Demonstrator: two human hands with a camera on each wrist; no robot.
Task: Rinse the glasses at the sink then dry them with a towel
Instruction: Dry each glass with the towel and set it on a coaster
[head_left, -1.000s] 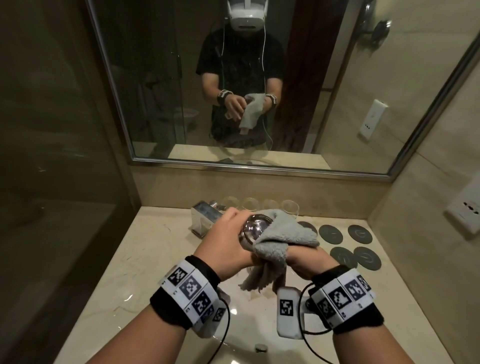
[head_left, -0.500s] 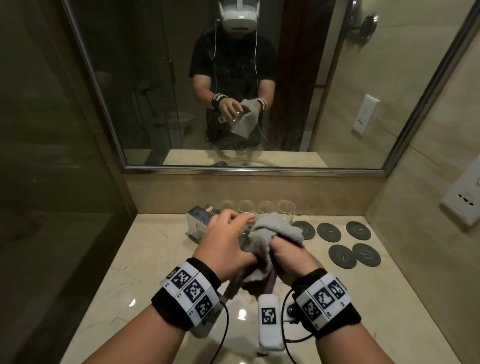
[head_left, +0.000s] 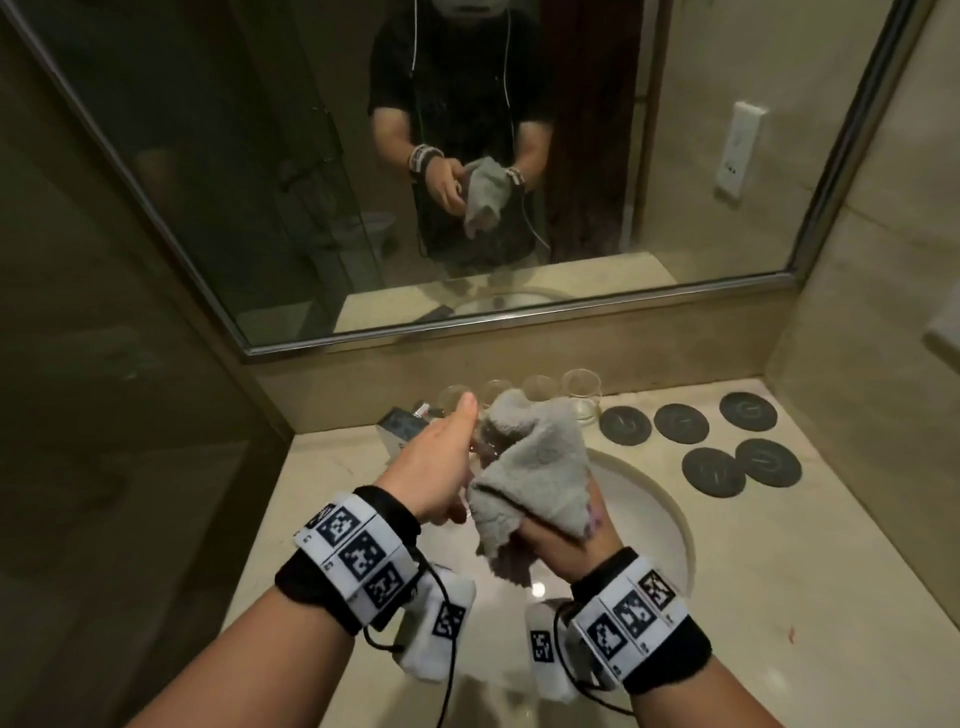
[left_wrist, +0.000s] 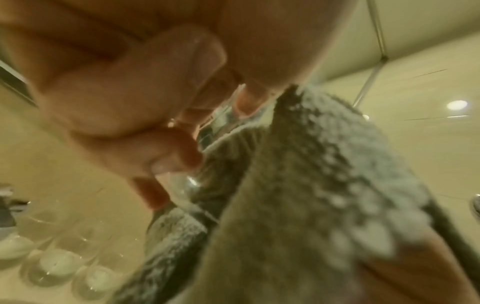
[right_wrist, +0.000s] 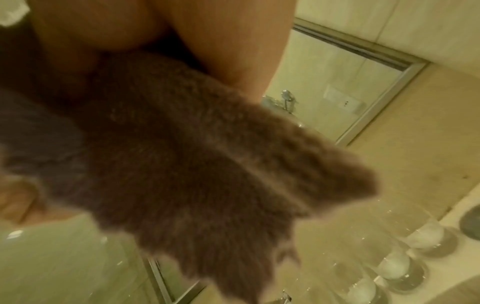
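Note:
Over the sink (head_left: 660, 525), my left hand (head_left: 441, 465) grips a clear glass (head_left: 480, 449), which is mostly hidden by hand and cloth. In the left wrist view the fingers (left_wrist: 145, 127) curl round the glass (left_wrist: 221, 115). My right hand (head_left: 563, 543) holds the grey towel (head_left: 537, 457) from below and presses it against the glass. The towel (right_wrist: 194, 164) fills the right wrist view. Several more glasses (head_left: 582, 392) stand in a row against the back wall.
Several dark round coasters (head_left: 714, 470) lie on the counter to the right of the basin. A small box (head_left: 400, 423) sits at the back left beside the row of glasses. A mirror (head_left: 675, 156) spans the wall above, and walls close both sides.
The shiny end of the glass seen a second ago is now covered by the towel. My right hand has turned under the cloth, and my left thumb has stretched out along the glass.

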